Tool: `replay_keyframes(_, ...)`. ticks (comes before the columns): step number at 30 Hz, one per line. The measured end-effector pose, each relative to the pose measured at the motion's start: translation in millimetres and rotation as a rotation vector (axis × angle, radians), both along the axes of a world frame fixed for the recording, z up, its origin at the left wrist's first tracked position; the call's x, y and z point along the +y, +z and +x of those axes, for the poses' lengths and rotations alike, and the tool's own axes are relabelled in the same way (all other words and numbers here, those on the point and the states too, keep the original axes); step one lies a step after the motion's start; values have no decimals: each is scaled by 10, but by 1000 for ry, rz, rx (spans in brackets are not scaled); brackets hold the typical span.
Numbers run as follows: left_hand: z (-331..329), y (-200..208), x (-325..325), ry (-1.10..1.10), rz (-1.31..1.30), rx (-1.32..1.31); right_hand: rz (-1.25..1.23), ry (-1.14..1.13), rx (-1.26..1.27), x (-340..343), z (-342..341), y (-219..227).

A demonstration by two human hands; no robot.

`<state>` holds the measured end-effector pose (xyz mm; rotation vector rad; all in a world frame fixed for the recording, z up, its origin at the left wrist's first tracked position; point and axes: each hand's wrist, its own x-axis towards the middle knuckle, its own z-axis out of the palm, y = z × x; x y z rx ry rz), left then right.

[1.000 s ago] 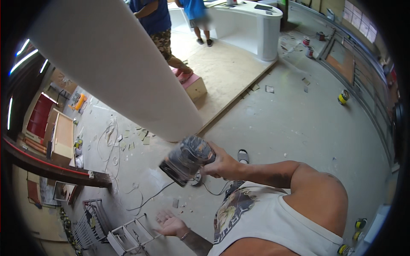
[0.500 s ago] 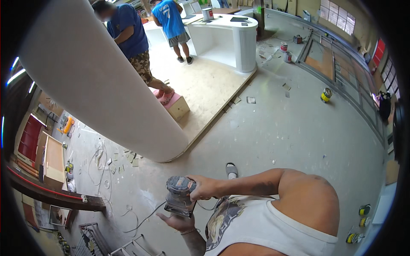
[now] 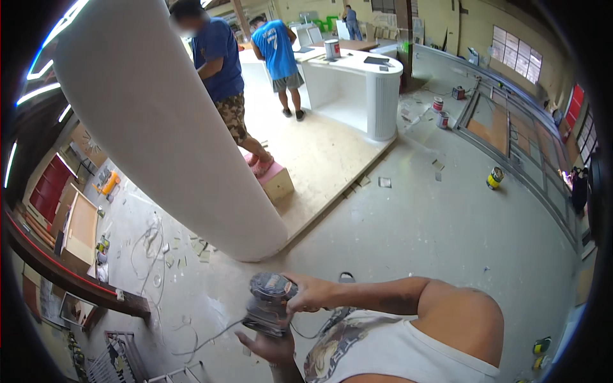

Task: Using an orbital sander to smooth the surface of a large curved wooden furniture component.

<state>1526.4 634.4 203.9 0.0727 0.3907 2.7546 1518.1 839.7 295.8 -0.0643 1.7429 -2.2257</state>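
A dusty grey-black palm sander (image 3: 271, 305) is held in front of my chest. My right hand (image 3: 311, 292) is closed round its body from the right side. My left hand (image 3: 273, 349) lies under the sander's pad, with a stretched digit pointing out to the left; the sander hides part of this hand, and I cannot tell whether it bears weight. A dark power cord (image 3: 217, 336) runs from beside the sander down to the floor. Beyond it rises a large, smooth white curved column (image 3: 172, 137).
A low wooden platform (image 3: 332, 169) carries the column and a white counter (image 3: 382, 105). Two people in blue shirts stand there, one on a wooden box (image 3: 279, 184). Sanding scraps and loose cables lie on the floor; a yellow-black can (image 3: 494, 178) stands right.
The view has tilted upward, so the column, counter and people sit lower in the picture. Both hands stay at the sander, which is turned slightly.
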Motion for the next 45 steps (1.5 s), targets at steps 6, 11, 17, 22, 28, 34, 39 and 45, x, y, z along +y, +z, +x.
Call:
replay_keyframes(6, -49, -149, -260, 164, 137, -176, -174, -86, -176, 24, 144, -64)
replay_keyframes(11, -332, -693, -629, 487, -98, -388, -186, -150, 31, -49, 281, 216)
replay_keyframes(17, 70, 133, -7, 48, -190, -122, -133, 129, -135, -229, 189, -317)
replay_keyframes(22, 349, -177, -47, 66, -202, -171, 91, 159, -163, -372, 273, -730)
replay_keyframes(28, 429, -491, -258, 157, -233, -155, 93, 292, -180, -420, 272, -519)
replay_keyframes(34, 405, -771, -417, 133, -368, -249, 177, 334, -176, -534, 174, -637)
replay_keyframes(39, 578, -1303, -548, 204, -601, -239, 286, 305, -12, -584, 142, -1041)
replay_keyframes(45, 757, -797, -414, 464, -638, -467, 502, 306, 107, -490, -21, -1384)
